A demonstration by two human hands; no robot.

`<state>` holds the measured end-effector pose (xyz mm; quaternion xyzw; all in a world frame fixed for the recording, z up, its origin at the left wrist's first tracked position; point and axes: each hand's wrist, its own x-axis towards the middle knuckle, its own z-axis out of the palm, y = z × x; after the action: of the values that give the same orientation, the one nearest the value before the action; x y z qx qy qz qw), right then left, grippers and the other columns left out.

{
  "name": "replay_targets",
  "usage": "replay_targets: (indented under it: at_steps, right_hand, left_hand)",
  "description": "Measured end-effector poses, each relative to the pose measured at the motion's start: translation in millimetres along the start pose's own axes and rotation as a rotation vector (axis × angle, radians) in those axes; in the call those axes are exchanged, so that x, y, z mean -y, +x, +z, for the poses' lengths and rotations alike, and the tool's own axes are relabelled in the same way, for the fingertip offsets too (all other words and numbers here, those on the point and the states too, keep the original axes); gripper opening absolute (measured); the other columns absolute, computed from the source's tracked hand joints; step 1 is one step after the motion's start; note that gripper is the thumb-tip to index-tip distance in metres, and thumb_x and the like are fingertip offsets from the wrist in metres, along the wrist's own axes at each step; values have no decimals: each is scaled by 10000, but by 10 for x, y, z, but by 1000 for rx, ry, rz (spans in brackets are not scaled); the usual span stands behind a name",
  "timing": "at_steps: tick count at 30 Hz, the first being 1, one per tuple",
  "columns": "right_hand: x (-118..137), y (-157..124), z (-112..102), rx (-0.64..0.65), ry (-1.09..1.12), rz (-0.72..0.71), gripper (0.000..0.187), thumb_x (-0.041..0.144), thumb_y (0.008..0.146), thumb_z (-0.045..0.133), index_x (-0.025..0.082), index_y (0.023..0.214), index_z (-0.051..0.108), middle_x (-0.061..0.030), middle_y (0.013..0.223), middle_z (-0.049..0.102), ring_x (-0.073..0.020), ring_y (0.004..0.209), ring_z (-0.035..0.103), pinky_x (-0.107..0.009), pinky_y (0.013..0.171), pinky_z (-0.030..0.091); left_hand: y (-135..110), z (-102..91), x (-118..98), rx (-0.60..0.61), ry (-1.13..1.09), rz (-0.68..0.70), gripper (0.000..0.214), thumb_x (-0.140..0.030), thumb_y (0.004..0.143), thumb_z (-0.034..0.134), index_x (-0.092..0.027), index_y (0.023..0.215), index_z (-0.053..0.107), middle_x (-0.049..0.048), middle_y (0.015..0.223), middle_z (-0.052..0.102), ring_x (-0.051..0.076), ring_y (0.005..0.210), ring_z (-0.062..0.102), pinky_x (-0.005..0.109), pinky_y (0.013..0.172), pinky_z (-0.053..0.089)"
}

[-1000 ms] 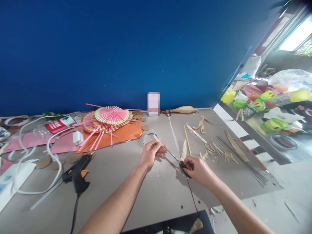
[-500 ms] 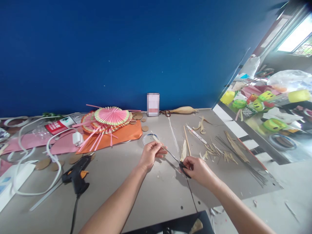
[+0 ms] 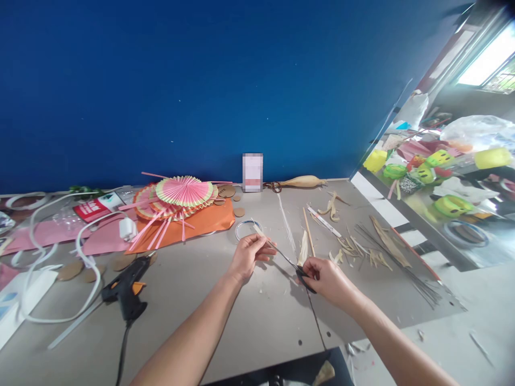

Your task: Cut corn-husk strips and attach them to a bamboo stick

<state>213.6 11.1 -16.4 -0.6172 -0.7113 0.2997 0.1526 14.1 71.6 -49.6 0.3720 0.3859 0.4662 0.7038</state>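
Observation:
My left hand is closed in a pinch on a thin pale strip that points up and away over the grey table. My right hand grips the black handles of a pair of scissors. Their blades reach up-left toward the fingertips of my left hand and meet the strip there. A pale dried husk leaf lies just beyond the scissors.
A black and orange glue gun lies at the left. Pink pleated paper fans sit on orange paper behind it. A wire ring, husk scraps and thin dark wires lie near my hands. A white cable loops at the left.
Both hands hold nearly the same pose; the view has shifted only slightly.

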Motion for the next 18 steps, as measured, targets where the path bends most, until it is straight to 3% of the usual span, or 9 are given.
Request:
replay_targets:
  at_steps: [18]
  right_hand:
    - [30,19,37,-12,64,6,273,413,656,558,183,577,434,57,516,396,-76,495,318,-181,445,256]
  left_hand:
    - [4,4,-2,11,-8,-11,258,-358,698,575,-105,753,577,89,740,663,148,609,634,153,408,431]
